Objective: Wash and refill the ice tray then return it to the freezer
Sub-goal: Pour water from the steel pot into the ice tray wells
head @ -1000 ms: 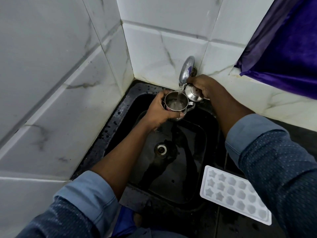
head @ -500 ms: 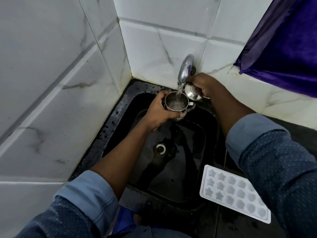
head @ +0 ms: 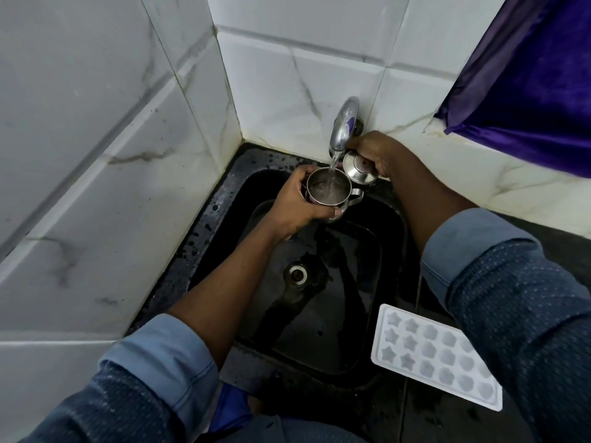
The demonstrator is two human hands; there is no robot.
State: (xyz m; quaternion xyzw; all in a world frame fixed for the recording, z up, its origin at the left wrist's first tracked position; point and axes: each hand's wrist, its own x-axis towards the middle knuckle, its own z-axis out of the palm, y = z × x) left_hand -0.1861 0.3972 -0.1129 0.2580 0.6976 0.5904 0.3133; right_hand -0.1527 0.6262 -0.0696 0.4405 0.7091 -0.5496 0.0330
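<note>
A white ice tray [head: 435, 354] with star and flower moulds lies flat on the dark counter at the sink's front right corner. My left hand [head: 295, 204] grips a steel jug [head: 329, 193] under the chrome tap [head: 343, 127]; water runs into it. The jug's hinged lid [head: 359, 171] is flipped open to the right. My right hand [head: 382, 153] is curled around the tap's handle behind that lid, which hides the fingers' grip.
The black sink [head: 211, 219] sits in a corner of white marble-look tiles, its drain [head: 296, 274] in the middle. A purple curtain [head: 531, 78] hangs at the upper right. Dark wet counter runs along the right and front.
Hands, jug and tray stay in place while water keeps running into the jug. Only the view has shifted slightly.
</note>
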